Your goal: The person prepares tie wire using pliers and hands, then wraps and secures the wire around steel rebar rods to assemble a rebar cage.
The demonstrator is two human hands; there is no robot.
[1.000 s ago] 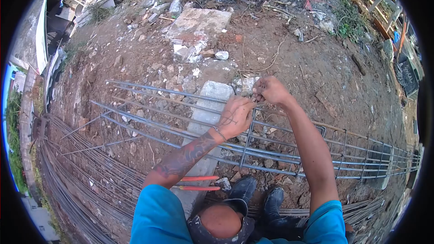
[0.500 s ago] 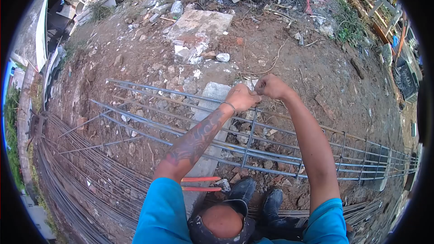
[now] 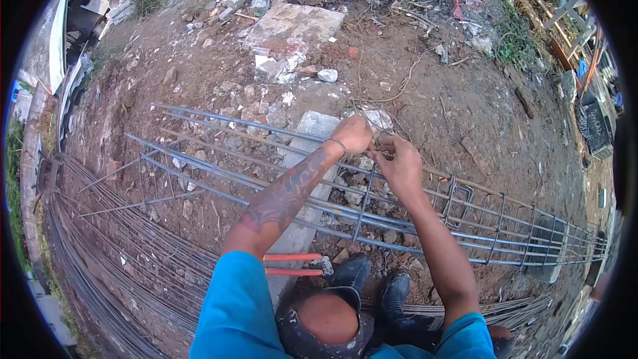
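Note:
A long rebar cage point(image 3: 412, 227) of parallel steel bars runs left to right in front of me. My left hand point(image 3: 354, 134) is closed at the cage's far side, by the top corner of a square stirrup point(image 3: 362, 207). Its fingertips are mostly hidden. Right beside it, my right hand point(image 3: 399, 163) pinches thumb and finger together at the same corner. Something thin and dark shows between the hands, too small to name for sure. Beneath the cage, a concrete block point(image 3: 318, 126) extends under the bars.
Two orange-red handles point(image 3: 292, 272) lie near my boots point(image 3: 393, 292). Bundles of long rods point(image 3: 126, 252) spread over the ground at left. Rubble and a flat concrete slab point(image 3: 299, 25) lie ahead. A loose stirrup point(image 3: 460, 201) rests among the bars at right.
My right hand has come down and toward me, turning so its back and fingers show. The left hand has shifted slightly and stays at the corner.

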